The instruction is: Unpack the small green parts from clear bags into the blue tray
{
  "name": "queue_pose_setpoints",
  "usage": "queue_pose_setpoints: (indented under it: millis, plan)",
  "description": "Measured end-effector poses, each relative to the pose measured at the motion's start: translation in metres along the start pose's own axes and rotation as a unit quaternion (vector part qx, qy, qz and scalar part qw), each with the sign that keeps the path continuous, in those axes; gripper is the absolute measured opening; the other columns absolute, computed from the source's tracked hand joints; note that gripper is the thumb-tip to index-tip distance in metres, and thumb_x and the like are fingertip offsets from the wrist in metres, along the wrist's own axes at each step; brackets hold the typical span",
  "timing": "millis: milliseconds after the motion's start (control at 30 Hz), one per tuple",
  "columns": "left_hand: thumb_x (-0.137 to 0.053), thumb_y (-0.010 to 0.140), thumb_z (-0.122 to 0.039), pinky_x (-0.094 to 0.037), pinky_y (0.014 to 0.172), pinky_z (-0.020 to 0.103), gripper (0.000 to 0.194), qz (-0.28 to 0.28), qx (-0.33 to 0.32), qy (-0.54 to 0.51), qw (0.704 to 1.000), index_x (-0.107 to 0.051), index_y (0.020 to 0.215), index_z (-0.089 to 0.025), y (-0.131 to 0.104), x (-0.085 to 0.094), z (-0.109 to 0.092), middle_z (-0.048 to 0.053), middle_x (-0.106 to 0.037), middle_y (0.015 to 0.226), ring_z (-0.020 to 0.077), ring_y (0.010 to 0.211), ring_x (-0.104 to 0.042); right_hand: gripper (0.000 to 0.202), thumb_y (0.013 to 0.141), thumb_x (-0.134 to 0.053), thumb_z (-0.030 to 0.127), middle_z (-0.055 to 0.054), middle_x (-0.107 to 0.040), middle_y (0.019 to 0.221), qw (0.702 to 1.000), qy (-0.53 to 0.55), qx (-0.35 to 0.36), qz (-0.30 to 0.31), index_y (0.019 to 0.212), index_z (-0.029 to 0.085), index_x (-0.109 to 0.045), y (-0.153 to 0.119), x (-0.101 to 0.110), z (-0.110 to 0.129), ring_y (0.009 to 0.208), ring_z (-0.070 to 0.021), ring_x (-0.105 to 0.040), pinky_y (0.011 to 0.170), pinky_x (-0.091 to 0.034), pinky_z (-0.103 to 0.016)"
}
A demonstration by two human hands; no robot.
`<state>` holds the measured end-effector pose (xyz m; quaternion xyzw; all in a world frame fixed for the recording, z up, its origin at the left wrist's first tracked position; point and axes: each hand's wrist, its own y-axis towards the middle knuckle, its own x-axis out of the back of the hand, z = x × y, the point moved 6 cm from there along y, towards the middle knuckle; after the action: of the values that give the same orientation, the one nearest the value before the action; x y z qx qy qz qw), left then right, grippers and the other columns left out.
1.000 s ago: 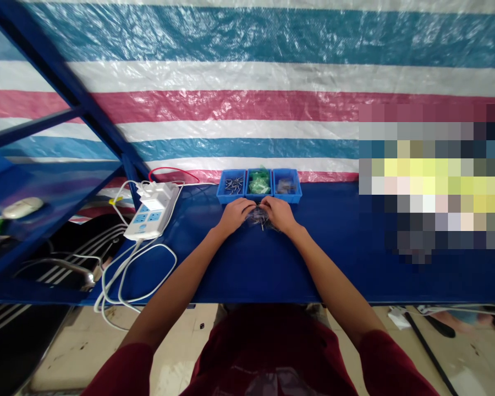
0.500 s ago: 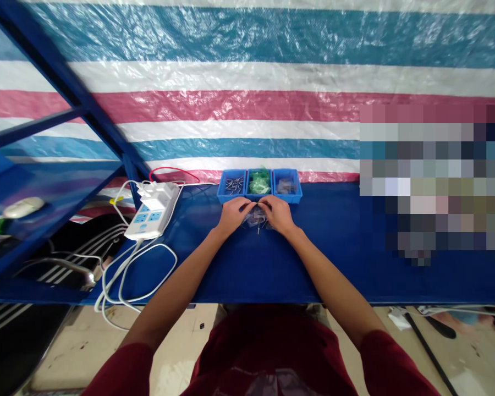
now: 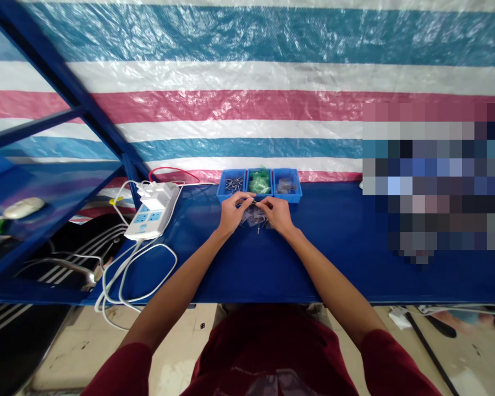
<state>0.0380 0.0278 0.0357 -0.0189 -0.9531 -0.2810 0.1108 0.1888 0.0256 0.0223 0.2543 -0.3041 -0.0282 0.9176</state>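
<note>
Small piece [image 3: 254, 202]: held, indistinct | clear bags [image 3: 253, 218], metal pin [image 3: 258, 227]: on table [image 3: 256, 264]

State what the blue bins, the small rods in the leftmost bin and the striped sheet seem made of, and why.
Blue bins: probably smooth moulded plastic, from their even colour and thin walls.
Small rods: likely metal, grey with a shine.
Striped sheet: apparently glossy plastic, from its creases and bright highlights; weave unclear.

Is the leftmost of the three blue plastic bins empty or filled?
Partly filled: slender silvery metal pieces lie loose inside the leftmost blue plastic bin, with some blue interior showing around them.
</note>
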Motion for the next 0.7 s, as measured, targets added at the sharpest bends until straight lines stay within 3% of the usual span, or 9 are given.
queue_pose_setpoints:
  millis: [133,300,367,533,567,700]
  plan:
    - [-0.057,0.091,-0.044,-0.054,0.072,0.029,0.026,0.019,0.038,-0.074,0.996,-0.051,0.088,-0.019,0.003,-0.001,0.005,0.005,-0.071,0.084,0.0153,0.074,-0.068,0.035,0.094,-0.05,0.04,-0.003,-0.067,0.068,1.0,-0.011,0.004,-0.015,0.072,0.019,-0.067,0.001,0.005,-0.001,0.061,-0.0153,-0.057,0.062,-0.038,-0.026]
    - [-0.053,0.093,-0.043,-0.047,0.06,0.022,0.026,0.014,-0.015,0.06,0.998,-0.057,0.09,-0.018,0.001,0.004,-0.002,-0.002,-0.063,0.065,0.01,0.056,-0.057,0.041,0.097,-0.042,0.043,-0.003,-0.065,0.066,0.999,-0.016,0.003,-0.028,0.073,0.019,-0.065,0.001,0.009,-0.001,0.06,-0.0156,-0.057,0.063,-0.039,-0.026]
    - [-0.052,0.094,-0.041,-0.047,0.063,0.023,0.026,-0.028,-0.058,0.122,0.99,-0.061,0.087,-0.018,0.0,0.011,-0.009,-0.001,-0.065,0.069,0.0102,0.058,-0.058,0.041,0.097,-0.042,0.042,-0.003,-0.064,0.065,1.0,-0.016,0.005,-0.026,0.072,0.018,-0.065,0.0,0.009,0.0,0.06,-0.016,-0.057,0.063,-0.038,-0.026]
    - [-0.05,0.097,-0.035,-0.048,0.084,0.032,0.026,-0.208,-0.163,0.221,0.939,-0.069,0.09,-0.019,0.009,0.044,-0.023,0.005,-0.073,0.087,0.0174,0.083,-0.066,0.041,0.097,-0.041,0.041,-0.003,-0.063,0.065,1.0,-0.023,0.006,-0.008,0.072,0.019,-0.063,0.0,0.008,0.002,0.061,-0.0168,-0.057,0.064,-0.039,-0.027]
    - [-0.049,0.097,-0.035,-0.047,0.088,0.034,0.026,-0.209,-0.165,0.242,0.933,-0.07,0.093,-0.019,0.014,0.047,-0.02,0.006,-0.073,0.091,0.0191,0.087,-0.066,0.041,0.097,-0.041,0.041,-0.003,-0.063,0.065,1.0,-0.025,0.004,-0.006,0.072,0.019,-0.063,0.0,0.008,0.001,0.061,-0.0168,-0.057,0.064,-0.039,-0.027]
    - [-0.051,0.095,-0.039,-0.043,0.094,0.043,0.028,-0.087,-0.141,0.344,0.924,-0.071,0.098,-0.019,0.032,0.04,0.001,0.011,-0.07,0.111,0.0267,0.106,-0.061,0.034,0.095,-0.045,0.036,-0.003,-0.065,0.068,0.999,-0.048,-0.001,0.001,0.073,0.019,-0.064,0.001,0.007,-0.002,0.063,-0.0166,-0.057,0.063,-0.039,-0.026]
